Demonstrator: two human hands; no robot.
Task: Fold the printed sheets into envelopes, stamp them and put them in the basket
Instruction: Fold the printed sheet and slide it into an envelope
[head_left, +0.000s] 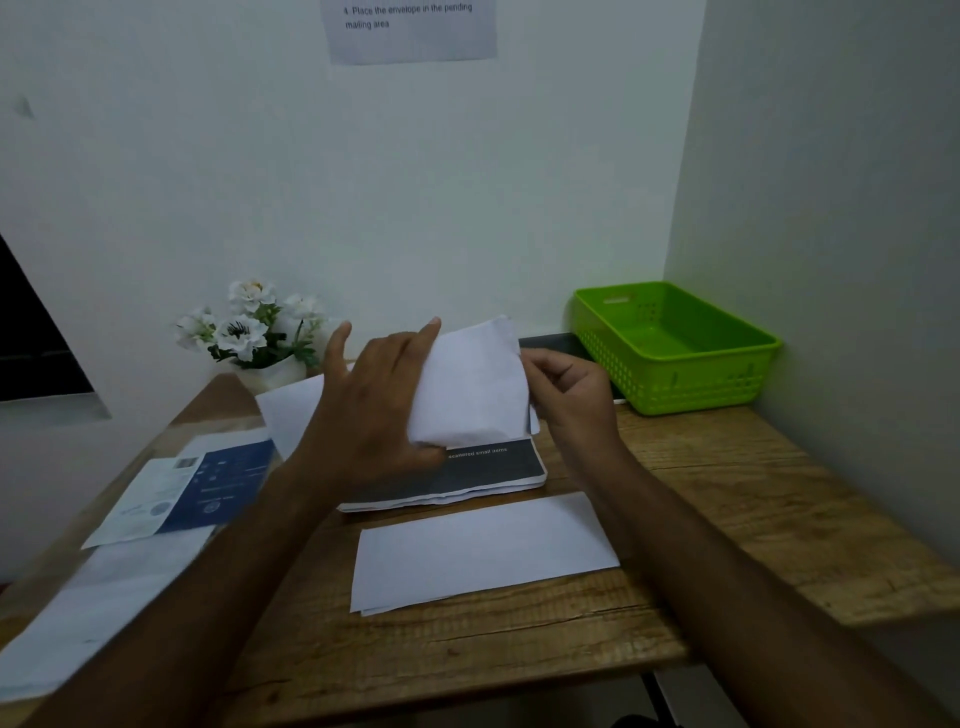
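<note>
**A:** Where is the paper, and who has it?

**B:** The folded sheet (470, 384) is held up off the table (727, 493), just above the stack of printed sheets (493, 470). The left hand (374, 400) wraps its left side, long fingers (434, 332) lying over the back and the thumb apparently tucked under the lower fold. The right hand (569, 387) has its fingers curled in, pinching the right edge.

**A:** How will it handle?

**B:** I'd say very light, limp and easily creased. It bulges where it is bent, so the fold is not pressed flat yet. It is best held at both ends, as here, then laid down and run flat along the crease. One corner alone would let it sag open.

**A:** Anything readable?

**B:** The dark band on the top of the stack seems to say "scattered small items", though it is blurred. The notice (410, 28) on the wall reads "4. Place the envelope in the pending mailing area". The blue and white leaflet (182, 493) at the left is too blurred to read.

**A:** And the rest?

**B:** White envelopes (483, 551) lie nearer the person, and the green basket (675, 345) sits in the far right corner.
</note>
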